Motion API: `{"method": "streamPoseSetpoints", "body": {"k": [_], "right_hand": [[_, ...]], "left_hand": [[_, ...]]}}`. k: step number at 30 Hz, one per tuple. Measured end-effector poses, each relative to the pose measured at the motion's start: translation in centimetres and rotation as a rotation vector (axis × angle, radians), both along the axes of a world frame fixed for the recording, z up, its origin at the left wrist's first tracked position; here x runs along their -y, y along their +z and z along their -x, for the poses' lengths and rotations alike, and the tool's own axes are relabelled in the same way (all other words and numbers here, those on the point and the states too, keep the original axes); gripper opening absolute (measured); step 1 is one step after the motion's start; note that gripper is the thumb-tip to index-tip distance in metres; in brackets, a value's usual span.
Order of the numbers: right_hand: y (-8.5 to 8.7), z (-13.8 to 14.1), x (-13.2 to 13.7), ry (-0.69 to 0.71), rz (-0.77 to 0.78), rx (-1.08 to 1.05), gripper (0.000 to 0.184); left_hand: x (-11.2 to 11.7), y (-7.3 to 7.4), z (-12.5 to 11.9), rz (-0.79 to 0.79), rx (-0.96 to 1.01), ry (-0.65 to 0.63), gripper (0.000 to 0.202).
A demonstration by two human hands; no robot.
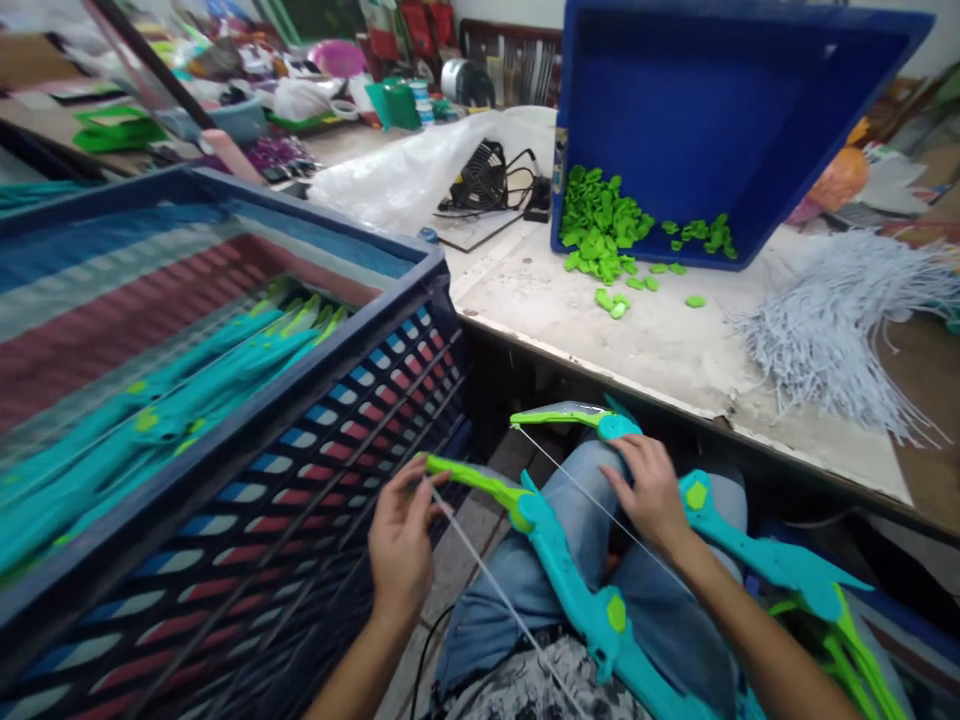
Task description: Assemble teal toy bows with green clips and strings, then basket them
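The near toy bow point(562, 575) slants over the lap point(652, 600), far left to near right; the left hand point(403, 525), at its far end, pinches the green tip point(450, 467). The right hand point(649, 490) meets the farther toy bow point(616, 428), grip unclear.

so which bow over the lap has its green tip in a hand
The nearer bow: the left hand pinches its green tip. The farther bow has its left-side tip free.

Bows point(561, 570) across lap point(480, 622), right of crate point(382, 312)
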State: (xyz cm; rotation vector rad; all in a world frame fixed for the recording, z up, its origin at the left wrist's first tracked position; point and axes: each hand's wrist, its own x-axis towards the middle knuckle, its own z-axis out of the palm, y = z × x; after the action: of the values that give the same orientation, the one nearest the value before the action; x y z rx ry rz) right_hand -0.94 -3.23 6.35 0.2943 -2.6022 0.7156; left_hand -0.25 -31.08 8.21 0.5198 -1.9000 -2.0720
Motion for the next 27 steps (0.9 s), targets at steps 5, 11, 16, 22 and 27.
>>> {"method": "streamPoseSetpoints", "body": {"k": [5,11,16,22,27], "right_hand": [[-3.8,-5.8,-7.6,-0.224,-0.430,0.168,0.041],[-3.0,-6.1,-9.1,-0.127,-0.077,0.280,0.039],[1.8,-3.3,-9.4,0.200,0.323,0.766,0.032],[0.7,1.6,-7.6,0.382,0.543,1.261,0.042],[-0.6,3.6,-9.2,0.050,0.709,1.133,0.052]], "left_hand": [[1.5,-0.3,-2.7,-0.115,0.037,0.099,0.045],[7.2,-2.5,-6.7,0.411,0.236,0.094,0.031],[2.2,-6.5,-8.4,0.967,-0.303,-0.712,0.033],[-8.9,-6.9,-3.7,1.276,-0.480,-1.116,0.042],[-10.2,-4.0,0.6,1.349,-0.416,-1.211,0.061]]}}
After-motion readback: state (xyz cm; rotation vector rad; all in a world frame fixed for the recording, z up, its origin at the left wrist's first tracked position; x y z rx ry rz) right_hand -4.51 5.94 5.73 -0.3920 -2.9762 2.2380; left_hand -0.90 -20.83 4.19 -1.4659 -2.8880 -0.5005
